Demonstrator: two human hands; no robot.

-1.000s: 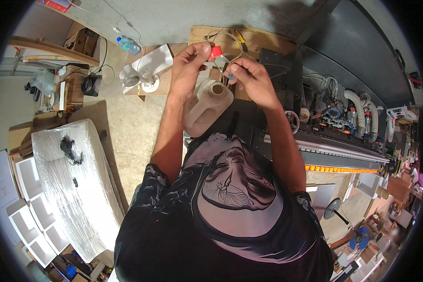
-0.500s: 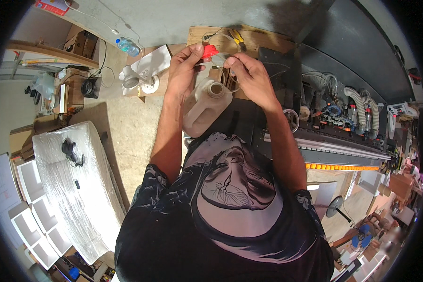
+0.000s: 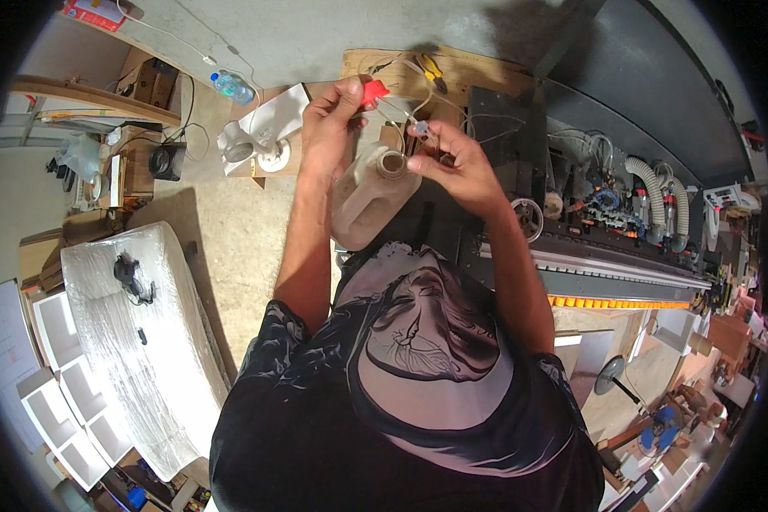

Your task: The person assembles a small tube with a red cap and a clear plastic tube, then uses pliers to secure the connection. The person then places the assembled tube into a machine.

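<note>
My left hand (image 3: 328, 128) pinches a red plastic cap (image 3: 374, 91) between thumb and fingers. Thin clear tubing (image 3: 392, 106) runs from the cap towards my right hand (image 3: 462, 171). That hand's fingers are curled round a small clear fitting (image 3: 420, 128) on the tubing, with the thumb pointing at the jug's neck. Below and between both hands stands a cloudy whitish plastic jug (image 3: 369, 205) with a side handle. Its round mouth is uncovered. Whether the fitting is joined to the tube is too small to tell.
Yellow-handled pliers (image 3: 433, 70) lie on a plywood board (image 3: 486, 72) beyond my hands. A dark machine (image 3: 606, 205) with hoses and a handwheel (image 3: 529, 219) fills the right. At left are a water bottle (image 3: 232, 87), a white board (image 3: 290, 111) and a plastic-wrapped slab (image 3: 145, 341).
My right hand has moved slightly down and its fingers have opened out, so the clear fitting shows. The red cap has tilted and shifted slightly left in my left hand.
</note>
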